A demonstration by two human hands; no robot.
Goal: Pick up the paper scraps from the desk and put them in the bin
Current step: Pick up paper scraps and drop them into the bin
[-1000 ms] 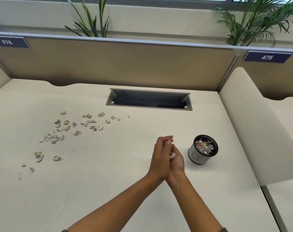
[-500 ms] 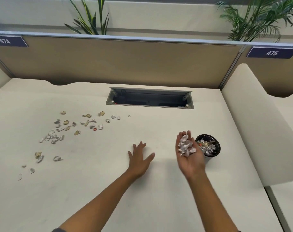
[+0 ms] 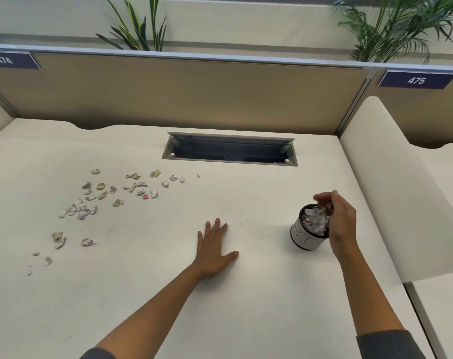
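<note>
Right hand (image 3: 340, 221) tipped over bin (image 3: 304, 238), grip loosening on scraps (image 3: 318, 218); left hand (image 3: 213, 251) open, flat on desk (image 3: 259, 294)

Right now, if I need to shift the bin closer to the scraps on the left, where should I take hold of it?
Grip the bin around its bare cylindrical wall, below the rim, coming from the left side with the left hand. It stands upright, heaped with paper, so a top grasp would likely spill scraps, and the right hand crowds its right side.

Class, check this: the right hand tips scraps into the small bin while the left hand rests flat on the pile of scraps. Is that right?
Not quite. The head view shows the left hand flat on bare desk, well apart from the scraps. The right hand does tip paper into the bin.
</note>
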